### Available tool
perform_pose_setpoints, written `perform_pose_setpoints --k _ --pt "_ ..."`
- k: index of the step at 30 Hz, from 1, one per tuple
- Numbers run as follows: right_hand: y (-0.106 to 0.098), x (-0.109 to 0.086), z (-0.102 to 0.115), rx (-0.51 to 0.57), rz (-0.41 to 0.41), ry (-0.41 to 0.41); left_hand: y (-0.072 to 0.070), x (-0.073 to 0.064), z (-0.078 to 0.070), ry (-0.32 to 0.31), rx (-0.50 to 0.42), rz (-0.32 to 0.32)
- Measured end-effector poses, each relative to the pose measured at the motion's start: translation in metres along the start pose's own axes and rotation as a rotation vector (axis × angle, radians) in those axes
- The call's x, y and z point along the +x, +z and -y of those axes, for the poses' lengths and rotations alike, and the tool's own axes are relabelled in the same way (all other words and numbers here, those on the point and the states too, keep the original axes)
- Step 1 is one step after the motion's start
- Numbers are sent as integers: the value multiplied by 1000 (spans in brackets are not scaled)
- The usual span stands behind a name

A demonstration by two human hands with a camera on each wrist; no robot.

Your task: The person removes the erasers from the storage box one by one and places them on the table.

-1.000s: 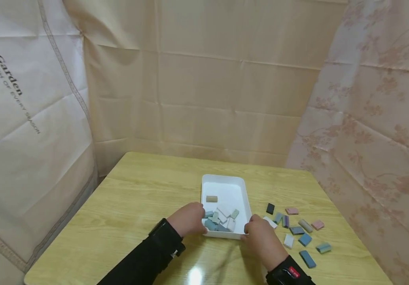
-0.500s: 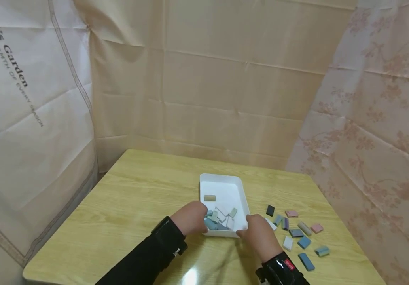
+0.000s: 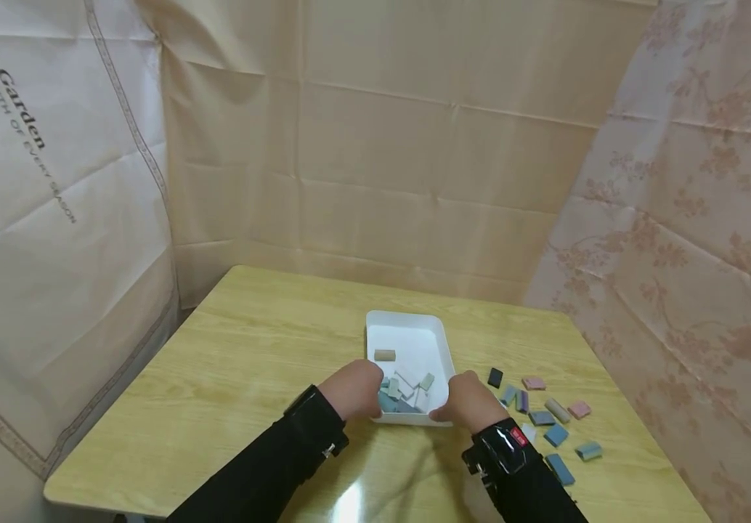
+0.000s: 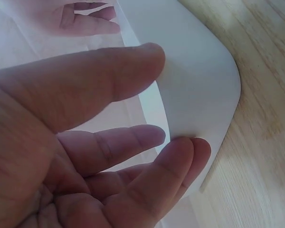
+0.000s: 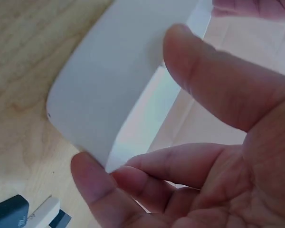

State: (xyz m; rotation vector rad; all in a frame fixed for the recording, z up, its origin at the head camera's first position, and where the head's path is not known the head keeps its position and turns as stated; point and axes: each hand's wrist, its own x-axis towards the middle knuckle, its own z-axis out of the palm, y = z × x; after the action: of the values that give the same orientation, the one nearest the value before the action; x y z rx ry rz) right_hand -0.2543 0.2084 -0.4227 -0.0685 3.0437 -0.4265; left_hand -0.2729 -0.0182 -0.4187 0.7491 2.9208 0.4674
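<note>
A white rectangular tray [image 3: 415,335] stands on the table before me. My left hand [image 3: 352,388] holds its near left corner; in the left wrist view the thumb [image 4: 137,64] presses the near outer wall and the fingertips [image 4: 178,156] reach round the corner. My right hand [image 3: 473,401] grips the near right corner likewise, thumb [image 5: 180,52] on the outer wall. Inside lie a tan half-round block [image 3: 385,355], white blocks [image 3: 407,380], a pale green block [image 3: 426,381] and blue-grey blocks [image 3: 398,405], mostly at the near end. The left hand hides some of them.
Several small blocks lie scattered right of the tray, among them a black one [image 3: 495,377], a purple one [image 3: 522,401], a pink one [image 3: 579,410] and a blue one [image 3: 560,469]. Cloth hangings [image 3: 375,145] surround the wooden table [image 3: 251,349].
My right hand and forearm have turned, and its thumb has come inward along the near wall. Tray and hands have shifted slightly away. The right hand now covers part of the nearby white blocks.
</note>
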Motion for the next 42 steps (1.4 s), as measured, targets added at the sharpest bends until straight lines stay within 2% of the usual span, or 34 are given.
perform_pose_setpoints --k 3,8,14,17,19,21,24,26,29,31,34,36,39,42 --pt "-4 0 3 9 20 -9 -1 -1 -2 10 9 9" --pt "-11 6 7 -36 60 -38 -4 2 -4 29 33 3" --pt "-23 17 11 -76 168 -24 -9 7 -7 -16 36 37" --pt "-27 21 11 -87 178 -17 -14 10 -8 -17 45 49" --pt "-27 21 11 -84 178 -6 -17 13 -8 7 52 31" --pt "-25 20 10 -82 177 -1 -20 18 -8 50 91 -4" --pt "-19 16 10 -80 175 8 -20 34 -8 175 150 -33" --pt "-17 14 11 -84 161 9 -18 51 -8 282 197 0" --pt "-15 11 9 -85 135 -6 -11 79 -10 407 225 103" --pt "-15 10 8 -80 115 -18 -6 97 -10 440 239 154" --pt "-13 10 6 -84 82 -32 4 120 -9 483 253 178" --pt "-10 10 6 -83 67 -33 13 133 -6 535 256 189" --pt "-9 10 7 -82 64 -23 22 149 -6 627 276 217" --pt "-12 11 7 -75 77 7 25 158 -9 656 303 254"
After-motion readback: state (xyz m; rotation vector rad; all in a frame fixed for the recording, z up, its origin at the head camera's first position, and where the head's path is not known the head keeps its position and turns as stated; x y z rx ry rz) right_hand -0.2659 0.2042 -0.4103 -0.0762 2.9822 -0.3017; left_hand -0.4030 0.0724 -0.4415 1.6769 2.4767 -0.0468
